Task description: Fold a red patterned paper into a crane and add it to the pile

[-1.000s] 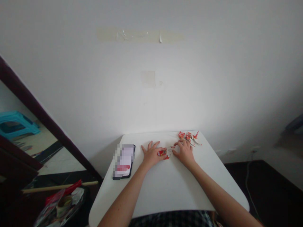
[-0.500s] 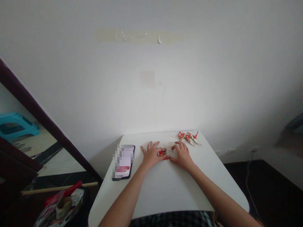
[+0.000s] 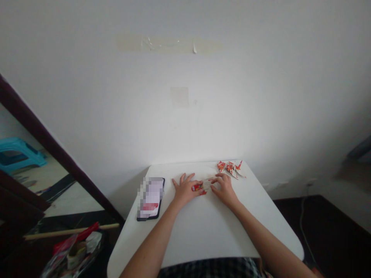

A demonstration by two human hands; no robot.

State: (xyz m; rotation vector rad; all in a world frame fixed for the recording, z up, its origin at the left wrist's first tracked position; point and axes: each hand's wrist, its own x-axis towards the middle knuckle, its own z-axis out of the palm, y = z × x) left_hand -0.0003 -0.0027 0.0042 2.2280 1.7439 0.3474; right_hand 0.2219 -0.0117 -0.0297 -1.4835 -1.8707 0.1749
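A small piece of folded paper [image 3: 206,186], red with printing on the left and pale on the right, lies on the white table [image 3: 203,231]. My left hand [image 3: 185,189] presses on its left part with thumb and index finger, while the other fingers spread out on the tabletop. At the paper's right edge, my right hand [image 3: 224,189] has its fingers curled, with the index fingertip and thumb close together on or against it. Behind that hand sit several folded red-and-white paper pieces [image 3: 230,168] with pointed ends.
A phone [image 3: 150,199], its screen partly blurred, lies at the table's left. The white wall [image 3: 185,131] rises directly behind the table. On the left stand a dark-framed mirror [image 3: 66,152] and a bag of items [image 3: 77,251] on the floor.
My right thumb has drawn back to the right along the paper, showing more of its pale part. My left hand has stayed almost in place on the paper.
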